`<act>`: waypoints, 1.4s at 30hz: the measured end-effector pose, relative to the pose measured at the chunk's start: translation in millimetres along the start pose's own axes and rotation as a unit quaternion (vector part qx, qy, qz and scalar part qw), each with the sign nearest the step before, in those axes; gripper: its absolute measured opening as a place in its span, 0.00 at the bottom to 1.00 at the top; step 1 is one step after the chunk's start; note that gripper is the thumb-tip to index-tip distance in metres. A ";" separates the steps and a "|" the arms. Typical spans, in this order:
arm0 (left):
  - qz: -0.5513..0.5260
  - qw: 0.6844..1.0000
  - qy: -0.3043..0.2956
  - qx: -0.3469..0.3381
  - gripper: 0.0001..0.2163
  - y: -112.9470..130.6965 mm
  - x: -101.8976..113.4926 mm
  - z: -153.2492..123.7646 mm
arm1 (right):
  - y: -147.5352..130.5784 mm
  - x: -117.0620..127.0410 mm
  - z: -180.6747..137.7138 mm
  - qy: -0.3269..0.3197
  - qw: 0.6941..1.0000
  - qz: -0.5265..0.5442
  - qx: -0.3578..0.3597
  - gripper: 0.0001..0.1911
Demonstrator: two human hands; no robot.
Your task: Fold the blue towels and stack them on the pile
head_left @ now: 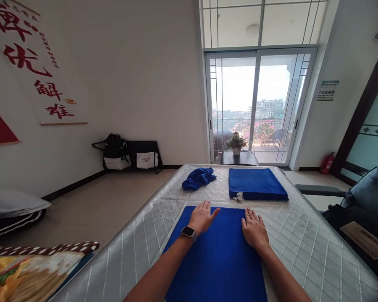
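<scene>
A blue cloth (220,256) lies spread flat on the silver quilted mattress (302,226) in front of me. My left hand (202,218) rests flat on its far left part, fingers together and thumb apart; a smartwatch (188,231) is on that wrist. At the far right corner, my right hand (254,228) lies with fingers stretched out over the cloth's edge. Beyond the hands sits a neat stack of folded blue cloths (256,183), with a small white tag (238,197) at its front. Left of that stack is a crumpled blue cloth (199,178).
A potted plant (236,142) stands on a dark chair (239,158) past the mattress, before a sliding glass door (233,105). Black and white bags (116,153) lean by the wall. At right are dark clothing (371,193) and a fire extinguisher (327,162). A patterned blanket (34,268) lies lower left.
</scene>
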State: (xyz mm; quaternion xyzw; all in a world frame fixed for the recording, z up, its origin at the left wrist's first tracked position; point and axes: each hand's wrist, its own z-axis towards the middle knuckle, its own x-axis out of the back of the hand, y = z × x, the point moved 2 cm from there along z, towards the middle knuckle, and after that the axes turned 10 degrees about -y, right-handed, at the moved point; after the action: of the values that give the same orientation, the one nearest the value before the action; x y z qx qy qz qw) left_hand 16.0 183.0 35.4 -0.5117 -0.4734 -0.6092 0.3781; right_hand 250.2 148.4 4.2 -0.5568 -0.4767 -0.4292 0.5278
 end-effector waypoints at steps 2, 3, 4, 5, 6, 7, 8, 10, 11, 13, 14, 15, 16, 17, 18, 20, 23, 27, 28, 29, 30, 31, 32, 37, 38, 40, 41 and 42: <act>-0.012 0.997 -0.002 -0.075 0.35 47.5 -9.0 0.1 | 1.0 -0.4 -0.7 0.001 1.000 -0.004 0.004 0.32; -0.018 0.994 -0.001 -0.107 0.32 71.1 -14.4 -0.3 | 1.9 -0.9 -1.4 0.001 1.000 -0.011 0.009 0.32; -0.026 0.990 0.002 -0.135 0.30 93.0 -19.8 -0.6 | 3.1 -1.6 -2.4 0.002 1.000 -0.020 0.017 0.32; -0.040 0.985 0.010 -0.165 0.28 112.5 -24.7 -0.7 | 4.4 -2.3 -3.6 0.001 0.999 -0.031 0.027 0.32; -0.060 0.980 0.023 -0.191 0.28 128.4 -28.9 -0.2 | 5.7 -2.9 -4.8 0.000 0.998 -0.042 0.038 0.32; -0.080 0.975 0.033 -0.205 0.28 140.2 -32.6 0.8 | 6.8 -3.5 -5.9 -0.001 0.998 -0.051 0.048 0.33; -0.098 0.972 0.038 -0.208 0.28 147.8 -35.8 2.4 | 7.7 -3.9 -6.7 -0.002 0.997 -0.057 0.056 0.33; -0.116 0.975 0.031 -0.190 0.29 151.2 -41.3 6.1 | 8.5 -4.1 -7.3 -0.002 0.997 -0.058 0.058 0.33; -0.116 0.977 0.022 -0.179 0.30 148.7 -43.5 7.5 | 8.4 -4.0 -7.0 -0.002 0.997 -0.055 0.056 0.33; -0.109 0.979 0.004 -0.171 0.30 139.0 -46.8 8.7 | 7.2 -3.6 -5.4 -0.001 0.998 -0.046 0.046 0.32; -0.102 0.980 -0.003 -0.171 0.30 133.1 -47.9 8.4 | 6.4 -3.4 -4.5 -0.001 0.998 -0.042 0.041 0.32; -0.096 0.981 -0.010 -0.170 0.31 126.9 -48.6 7.7 | 5.5 -3.2 -3.5 -0.001 0.999 -0.039 0.038 0.32; -0.090 0.982 -0.015 -0.166 0.31 120.7 -49.0 6.6 | 4.7 -3.0 -2.6 -0.001 0.999 -0.036 0.035 0.31; -0.084 0.983 -0.019 -0.160 0.32 114.3 -48.9 5.4 | 4.0 -2.8 -1.9 0.000 0.999 -0.032 0.030 0.31; -0.078 0.985 -0.023 -0.152 0.32 107.9 -48.4 4.2 | 3.4 -2.5 -1.3 0.001 0.999 -0.027 0.024 0.31; -0.068 0.988 -0.027 -0.136 0.32 93.9 -45.8 1.8 | 2.5 -2.0 -0.5 0.004 1.000 -0.020 0.017 0.32; -0.055 0.992 -0.031 -0.108 0.32 67.3 -38.8 -1.9 | 1.9 -1.8 0.2 0.008 1.000 -0.014 0.013 0.32; -0.038 0.997 -0.037 -0.063 0.31 20.8 -26.8 -9.4 | 2.8 -3.3 1.6 0.006 1.000 -0.010 0.010 0.32; -0.034 0.997 -0.038 -0.051 0.30 8.1 -23.9 -11.7 | 3.1 -3.8 2.1 0.005 1.000 -0.011 0.008 0.32; -0.031 0.998 -0.039 -0.040 0.30 -4.6 -21.3 -14.1 | 3.5 -4.3 2.5 0.005 1.000 -0.013 0.006 0.32; -0.028 0.998 -0.040 -0.030 0.30 -17.0 -18.9 -16.5 | 3.8 -4.8 2.9 0.005 1.000 -0.016 0.005 0.32; -0.025 0.999 -0.042 -0.022 0.30 -28.9 -16.8 -18.8 | 4.0 -5.2 3.2 0.005 1.000 -0.018 0.004 0.32; -0.023 0.999 -0.044 -0.017 0.29 -39.9 -15.1 -21.1 | 4.1 -5.4 3.4 0.005 1.000 -0.021 0.004 0.32; -0.018 0.998 -0.051 -0.015 0.29 -75.1 -12.0 -29.3 | 4.4 -5.9 3.8 -0.001 1.000 -0.026 0.004 0.33; -0.019 0.998 -0.050 -0.018 0.29 -77.8 -12.3 -30.1 | 4.5 -6.0 3.9 -0.003 1.000 -0.027 0.002 0.33; -0.021 0.998 -0.048 -0.024 0.29 -80.5 -13.5 -30.9 | 4.8 -6.1 4.2 -0.005 1.000 -0.030 -0.002 0.33; -0.022 0.998 -0.046 -0.025 0.29 -80.9 -14.3 -30.8 | 5.0 -6.2 4.4 -0.006 0.999 -0.032 -0.002 0.33; -0.024 0.998 -0.045 -0.027 0.29 -81.1 -15.1 -30.4 | 5.2 -6.3 4.6 -0.008 0.999 -0.034 -0.002 0.33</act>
State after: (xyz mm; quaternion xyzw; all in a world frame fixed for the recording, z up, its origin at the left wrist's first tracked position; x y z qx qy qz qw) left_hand -65.9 174.9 4.3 -0.5368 -0.4856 -0.6070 0.3279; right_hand 254.0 152.5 -3.2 -0.5443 -0.4987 -0.4437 0.5081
